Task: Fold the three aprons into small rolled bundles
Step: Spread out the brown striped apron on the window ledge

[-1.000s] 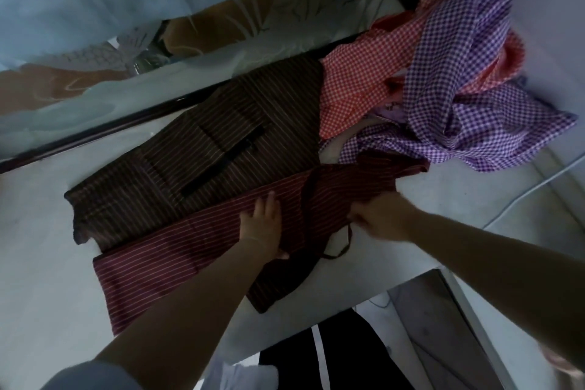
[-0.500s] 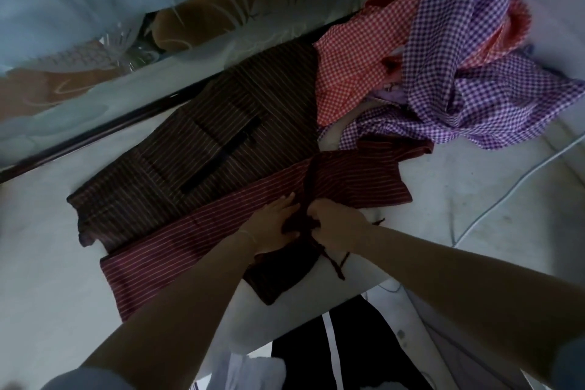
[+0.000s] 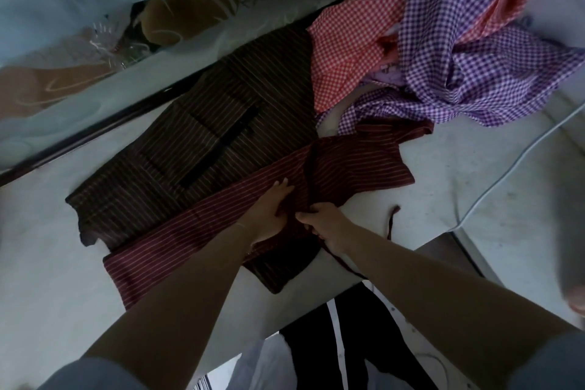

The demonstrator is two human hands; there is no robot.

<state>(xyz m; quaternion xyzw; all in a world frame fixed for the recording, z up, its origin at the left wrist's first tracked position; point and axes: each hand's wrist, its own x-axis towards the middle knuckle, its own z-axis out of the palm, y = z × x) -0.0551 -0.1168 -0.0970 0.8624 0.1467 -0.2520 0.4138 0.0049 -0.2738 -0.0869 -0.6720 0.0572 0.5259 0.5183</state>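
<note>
A dark maroon striped apron (image 3: pixel 202 161) lies spread on the pale table (image 3: pixel 47 263), its near long edge folded over into a band. My left hand (image 3: pixel 270 210) presses flat on that band near its middle. Beside it my right hand (image 3: pixel 326 223) grips a bunched bit of the apron and its dark strap (image 3: pixel 391 222), which trails toward the table's front edge. A red checked apron (image 3: pixel 351 38) and a purple checked apron (image 3: pixel 468 51) lie crumpled together at the back right.
A frosted glass panel (image 3: pixel 95 9) with a dark frame rail runs along the table's far side. A white cable (image 3: pixel 512 165) crosses the table at the right. The table's front edge lies just below my hands, with dark trousers beneath.
My right hand came in from the right end of the folded band to beside my left hand and took hold of the cloth there. The strap's end now lies on the table.
</note>
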